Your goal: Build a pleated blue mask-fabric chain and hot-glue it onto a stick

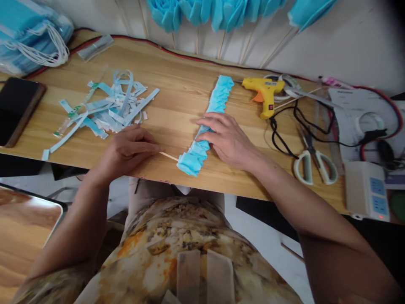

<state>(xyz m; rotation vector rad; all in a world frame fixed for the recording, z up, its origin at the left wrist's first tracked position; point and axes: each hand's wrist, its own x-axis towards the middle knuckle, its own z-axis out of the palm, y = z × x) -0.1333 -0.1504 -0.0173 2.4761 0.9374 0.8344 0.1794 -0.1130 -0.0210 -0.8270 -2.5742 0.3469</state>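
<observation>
My left hand [134, 147] pinches a thin wooden stick [169, 156] near the table's front edge. The stick's far end meets the lower end of a pleated light-blue fabric strip [221, 90]; whether it is fixed there I cannot tell. Slanting away from me, the strip lies on the wooden table with ruffled folds along its right side. Across its middle rests my right hand [230, 141], palm down, fingers stretched out and covering part of it. A yellow glue gun [265, 91] lies just beyond the strip's upper right end.
Blue and white scraps [117, 107] are heaped at left, near a phone [19, 109]. White-handled scissors [313, 160], black cable and a power strip [365, 188] lie at right. Blue fabric flowers [196, 12] on sticks lean against the wall. A bag of blue masks [28, 33] sits far left.
</observation>
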